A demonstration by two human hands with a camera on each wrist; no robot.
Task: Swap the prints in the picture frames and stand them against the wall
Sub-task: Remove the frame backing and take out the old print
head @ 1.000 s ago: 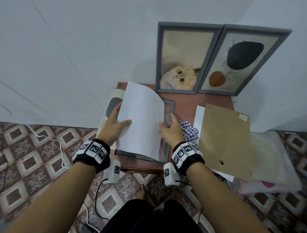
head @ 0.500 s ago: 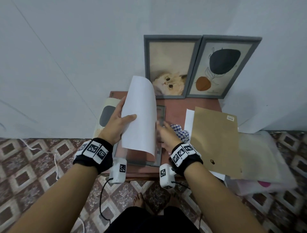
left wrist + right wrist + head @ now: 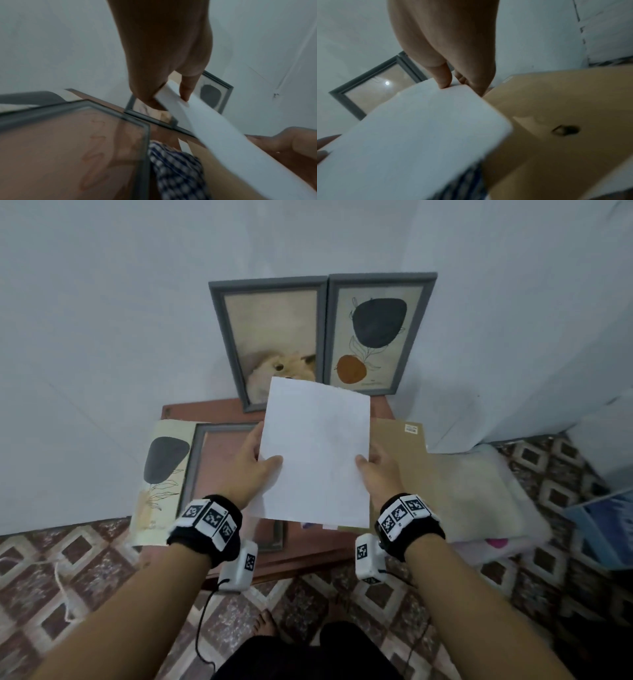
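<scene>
Both hands hold a white sheet (image 3: pixel 317 453) above the small brown table (image 3: pixel 308 556), its blank back facing up. My left hand (image 3: pixel 251 465) pinches its left edge and my right hand (image 3: pixel 378 465) pinches its right edge. An empty grey frame (image 3: pixel 195 463) lies flat on the table to the left. A loose abstract print (image 3: pixel 161 474) lies beside it at the table's left edge. Two grey frames lean on the wall: one with a cat print (image 3: pixel 270 337), one with an abstract print (image 3: pixel 376 333). In the left wrist view my thumb and fingers (image 3: pixel 186 88) clamp the sheet (image 3: pixel 205 121).
A brown backing board (image 3: pixel 400 453) lies right of the sheet, partly under it. A checked cloth (image 3: pixel 175 169) lies between the flat frame and the board. A pale cushion (image 3: pixel 479 494) and a blue box (image 3: pixel 606 529) sit on the patterned floor at the right.
The sheet has been lifted off the flat frame and carried right, now flat between both hands. My right hand moved from the frame to the sheet's right edge. The head view tilted.
</scene>
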